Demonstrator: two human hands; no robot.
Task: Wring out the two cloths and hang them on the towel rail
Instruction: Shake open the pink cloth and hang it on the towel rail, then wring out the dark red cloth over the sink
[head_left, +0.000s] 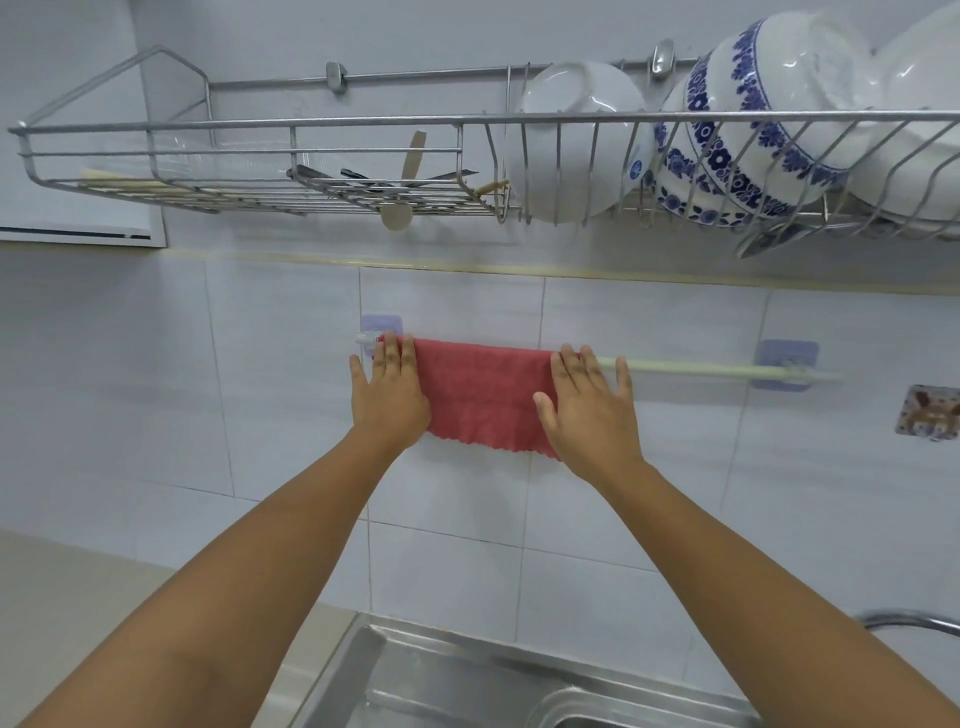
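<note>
A red cloth (485, 392) hangs folded over the left part of a pale towel rail (691, 368) fixed to the tiled wall by two lilac stick-on brackets. My left hand (389, 389) lies flat on the cloth's left edge, fingers spread and reaching up to the rail. On the cloth's right edge rests my right hand (589, 410), also flat with fingers apart. Neither hand grips the cloth. The right half of the rail is bare. No second cloth is in view.
A wire dish rack (244, 156) runs along the wall above, holding utensils on the left and white and blue-patterned bowls (753, 124) on the right. A steel sink (467, 686) sits below, with a tap (914, 621) at lower right. A small hook (930, 413) is stuck right of the rail.
</note>
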